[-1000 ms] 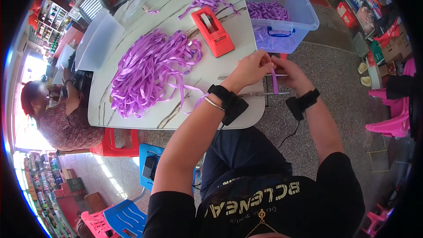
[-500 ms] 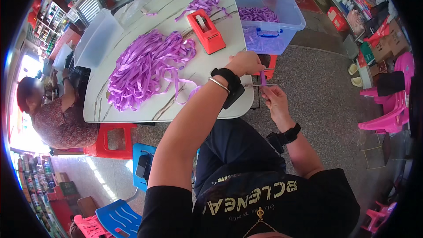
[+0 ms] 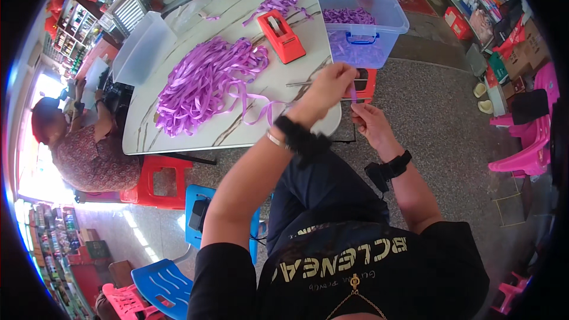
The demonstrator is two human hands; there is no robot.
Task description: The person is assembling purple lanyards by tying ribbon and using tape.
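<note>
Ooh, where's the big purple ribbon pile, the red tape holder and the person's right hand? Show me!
Purple ribbon pile (image 3: pixel 204 86): head view, middle of the heap.
Red tape holder (image 3: pixel 288 46): head view, top of its red body.
Right hand (image 3: pixel 373 125): head view, middle of the hand.

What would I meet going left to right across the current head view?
Seated co-worker → translucent bin → heap of purple ribbon → red tape dispenser → left hand → right hand → pale slippers → pink chair.
</note>
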